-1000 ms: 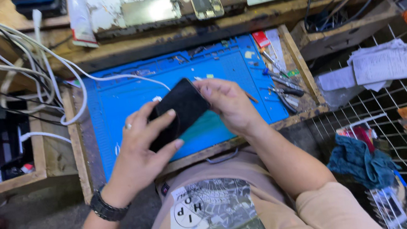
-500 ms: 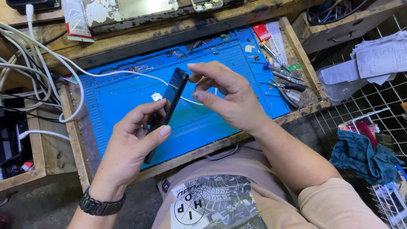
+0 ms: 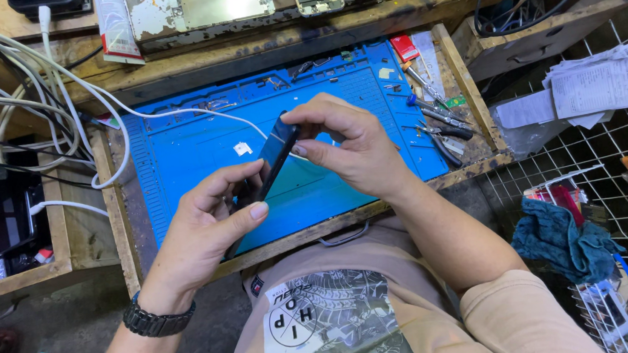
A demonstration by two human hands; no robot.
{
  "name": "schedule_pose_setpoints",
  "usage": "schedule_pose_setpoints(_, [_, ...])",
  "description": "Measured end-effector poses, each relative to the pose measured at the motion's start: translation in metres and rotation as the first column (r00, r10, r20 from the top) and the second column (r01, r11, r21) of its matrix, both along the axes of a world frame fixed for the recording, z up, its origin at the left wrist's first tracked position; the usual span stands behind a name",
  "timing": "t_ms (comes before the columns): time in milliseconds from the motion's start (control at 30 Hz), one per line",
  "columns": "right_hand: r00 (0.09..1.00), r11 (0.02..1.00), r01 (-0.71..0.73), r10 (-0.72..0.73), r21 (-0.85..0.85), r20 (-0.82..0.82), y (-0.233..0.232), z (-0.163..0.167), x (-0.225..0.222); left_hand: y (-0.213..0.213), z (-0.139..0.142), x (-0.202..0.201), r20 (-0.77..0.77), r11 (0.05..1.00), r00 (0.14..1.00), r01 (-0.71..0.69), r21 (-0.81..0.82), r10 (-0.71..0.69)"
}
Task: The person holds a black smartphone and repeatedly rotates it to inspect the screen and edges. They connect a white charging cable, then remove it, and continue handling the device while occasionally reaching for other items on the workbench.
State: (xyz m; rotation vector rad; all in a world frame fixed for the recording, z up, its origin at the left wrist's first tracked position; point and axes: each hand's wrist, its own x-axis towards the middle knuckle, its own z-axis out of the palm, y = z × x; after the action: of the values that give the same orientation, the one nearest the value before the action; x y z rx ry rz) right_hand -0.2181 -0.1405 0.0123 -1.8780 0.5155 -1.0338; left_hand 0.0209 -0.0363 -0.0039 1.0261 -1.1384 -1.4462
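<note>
A black smartphone [image 3: 273, 157] is held edge-up over the blue work mat [image 3: 190, 146]. My left hand [image 3: 205, 228] grips its lower end, thumb along the near side. My right hand [image 3: 345, 147] pinches its upper end between thumb and fingers. A white cable [image 3: 195, 113] runs across the mat toward the phone's top edge; whether it is plugged in cannot be seen. A small white scrap [image 3: 242, 149] lies on the mat just left of the phone.
Screwdrivers and pliers [image 3: 437, 116] lie on the mat's right edge. Dismantled phone parts [image 3: 238, 1] sit on the worn wooden bench behind. White cables [image 3: 11, 89] bundle at left. Papers [image 3: 594, 87], a teal cloth [image 3: 561, 234] and a wire rack are at right.
The phone was lying flat, face toward me, a second ago; it has been turned up onto its edge. Both hands shifted slightly up and right with it.
</note>
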Motion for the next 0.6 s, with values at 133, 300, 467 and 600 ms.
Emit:
schedule_pose_setpoints(133, [0.997, 0.999, -0.045, 0.043, 0.025, 0.066, 0.005, -0.005, -0.002, 0.003, 0.003, -0.002, 0.114, 0.987, 0.993, -0.017, -0.161, 0.036])
schedule_pose_setpoints(300, [0.955, 0.869, -0.222, 0.103, 0.442, 0.278, 0.006, -0.011, -0.02, 0.01, 0.013, -0.002, 0.537, 0.882, 0.789, -0.014, -0.471, 0.299])
schedule_pose_setpoints(467, [0.939, 0.798, -0.271, 0.097, 0.539, 0.329, 0.003, -0.021, -0.027, 0.011, 0.018, -0.009, 0.643, 0.74, 0.589, 0.111, -0.664, 0.489])
schedule_pose_setpoints(600, [0.969, 0.817, -0.196, 0.078, 0.542, 0.233, 0.007, -0.026, -0.022, 0.012, 0.021, -0.012, 0.686, 0.675, 0.478, 0.232, -0.701, 0.549])
